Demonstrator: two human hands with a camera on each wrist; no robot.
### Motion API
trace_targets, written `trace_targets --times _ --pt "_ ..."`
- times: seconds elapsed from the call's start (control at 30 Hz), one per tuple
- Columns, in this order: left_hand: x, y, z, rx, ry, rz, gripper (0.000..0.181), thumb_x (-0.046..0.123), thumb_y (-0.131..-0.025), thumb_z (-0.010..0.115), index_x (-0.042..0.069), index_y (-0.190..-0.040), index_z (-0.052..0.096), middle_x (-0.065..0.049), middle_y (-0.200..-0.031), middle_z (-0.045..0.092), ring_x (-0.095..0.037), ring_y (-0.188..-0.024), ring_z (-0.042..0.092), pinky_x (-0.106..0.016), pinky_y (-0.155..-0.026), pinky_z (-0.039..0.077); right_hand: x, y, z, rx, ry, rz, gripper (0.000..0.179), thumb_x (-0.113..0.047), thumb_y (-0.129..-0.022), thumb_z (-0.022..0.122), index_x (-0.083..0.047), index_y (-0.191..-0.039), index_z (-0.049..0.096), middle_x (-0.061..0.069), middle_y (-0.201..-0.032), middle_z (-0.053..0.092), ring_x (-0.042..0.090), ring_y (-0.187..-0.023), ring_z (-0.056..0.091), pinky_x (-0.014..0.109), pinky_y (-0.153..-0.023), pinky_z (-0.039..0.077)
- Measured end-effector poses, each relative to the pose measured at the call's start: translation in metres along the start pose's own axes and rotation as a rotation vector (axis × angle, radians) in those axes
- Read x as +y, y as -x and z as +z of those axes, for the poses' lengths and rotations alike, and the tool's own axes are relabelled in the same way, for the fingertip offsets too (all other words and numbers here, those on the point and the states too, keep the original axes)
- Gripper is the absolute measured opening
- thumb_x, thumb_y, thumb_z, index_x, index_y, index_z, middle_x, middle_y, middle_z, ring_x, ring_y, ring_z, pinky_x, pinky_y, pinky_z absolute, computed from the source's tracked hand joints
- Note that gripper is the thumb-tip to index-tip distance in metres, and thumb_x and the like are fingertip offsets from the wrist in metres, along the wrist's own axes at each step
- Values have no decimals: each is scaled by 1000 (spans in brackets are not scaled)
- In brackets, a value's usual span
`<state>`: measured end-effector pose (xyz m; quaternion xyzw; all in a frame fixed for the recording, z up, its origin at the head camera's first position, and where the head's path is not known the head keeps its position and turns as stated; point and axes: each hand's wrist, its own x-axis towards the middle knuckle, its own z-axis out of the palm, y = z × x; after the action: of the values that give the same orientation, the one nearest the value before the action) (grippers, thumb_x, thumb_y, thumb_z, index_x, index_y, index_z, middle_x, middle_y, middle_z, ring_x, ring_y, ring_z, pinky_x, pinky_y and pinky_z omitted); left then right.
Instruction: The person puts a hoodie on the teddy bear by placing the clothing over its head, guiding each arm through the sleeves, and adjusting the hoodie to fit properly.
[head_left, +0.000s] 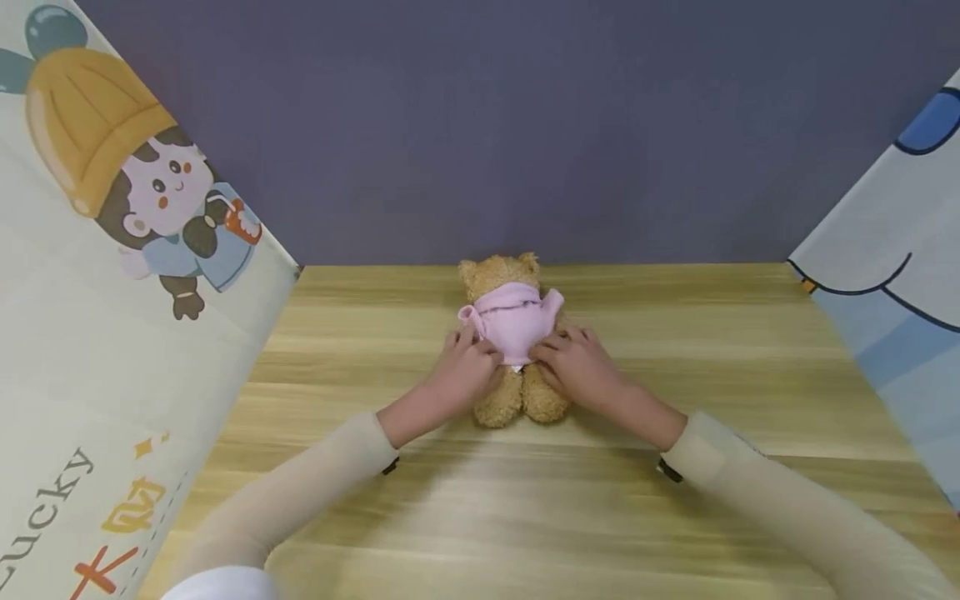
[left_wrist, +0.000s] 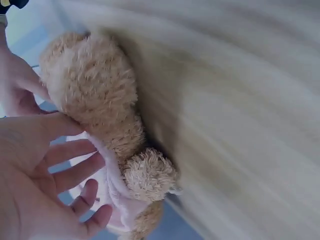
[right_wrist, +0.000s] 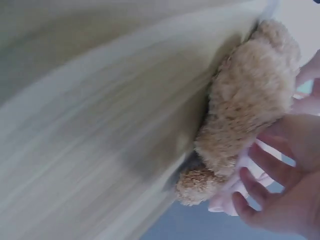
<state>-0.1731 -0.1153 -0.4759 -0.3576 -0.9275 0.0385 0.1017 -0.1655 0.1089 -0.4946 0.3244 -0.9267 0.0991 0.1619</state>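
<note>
Pink shirt [head_left: 513, 329]: 1, held | bear [head_left: 498, 407]: 1 | left hand [head_left: 468, 367], right hand [head_left: 583, 367]: 2

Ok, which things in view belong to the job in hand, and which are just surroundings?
Job in hand:
teddy bear
pink shirt on the bear
left hand and right hand, both at the shirt's hem

Surroundings:
wooden table under the bear
dark wall behind it
left printed sheet
right printed sheet
</note>
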Motion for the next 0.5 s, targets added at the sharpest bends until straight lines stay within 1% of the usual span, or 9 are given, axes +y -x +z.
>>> trace_targets --times 0.07,0.13,0.17,0.27,0.3,0.33,0.4,0.47,0.5 --pt "-1 5 -1 -20 49 7 15 24 -98 68 14 -105 77 -3 -109 72 -30 -102 51 -45 -83 44 -3 6 -7 -26 6 -31 23 -17 -93 73 -12 -116 75 7 -117 72 33 -107 59 57 -89 50" --pt "-3 5 -4 -44 98 3 15 21 -99 66 15 -108 77 -3 -113 71 -30 -103 53 -46 -83 46 -5 8 -11 -48 5 -47 27 -14 -93 73 -10 -120 74 6 -121 70 33 -109 58 58 -92 50" --pt "-6 4 -6 -59 128 2 16 20 -99 66 15 -109 77 -2 -114 72 -30 -106 54 -46 -84 47 -6 9 -13 -59 8 -49 28 -12 -93 73 -10 -121 74 7 -123 70 34 -110 57 59 -92 50" --pt "-18 -9 -19 -100 233 -21 15 17 -99 65 15 -107 77 -2 -105 74 -26 -96 61 -42 -78 52 -9 9 -16 -91 11 -31 32 -11 -92 73 -10 -124 73 7 -126 69 37 -116 56 63 -94 48" --pt "-22 -15 -25 -102 269 -42 15 17 -99 64 14 -108 77 -3 -103 74 -25 -92 63 -40 -75 54 -11 9 -17 -100 10 -17 31 -11 -92 73 -10 -123 73 7 -126 69 39 -119 55 65 -95 46" --pt "-27 -23 -30 -85 301 -59 15 15 -99 64 13 -108 76 -3 -101 75 -23 -87 65 -38 -72 55 -13 8 -18 -111 11 -4 30 -12 -92 73 -10 -122 73 7 -125 69 40 -122 54 67 -97 44" --pt "-36 -46 -38 -40 339 -96 18 17 -100 64 10 -113 74 -5 -100 75 -23 -84 66 -36 -72 56 -16 6 -19 -130 16 18 27 -13 -91 74 -9 -118 74 8 -122 70 43 -126 51 72 -100 38" --pt "-43 -70 -42 -38 341 -127 27 23 -101 64 8 -124 69 -8 -107 74 -25 -92 66 -38 -84 53 -19 4 -19 -149 19 32 24 -14 -90 74 -7 -113 75 9 -118 70 44 -129 48 75 -104 32" --pt "-45 -81 -42 -59 333 -137 31 25 -101 64 8 -126 68 -8 -112 73 -26 -97 65 -41 -90 50 -21 3 -19 -158 22 32 23 -14 -89 75 -7 -111 75 9 -117 70 45 -130 47 77 -104 31"
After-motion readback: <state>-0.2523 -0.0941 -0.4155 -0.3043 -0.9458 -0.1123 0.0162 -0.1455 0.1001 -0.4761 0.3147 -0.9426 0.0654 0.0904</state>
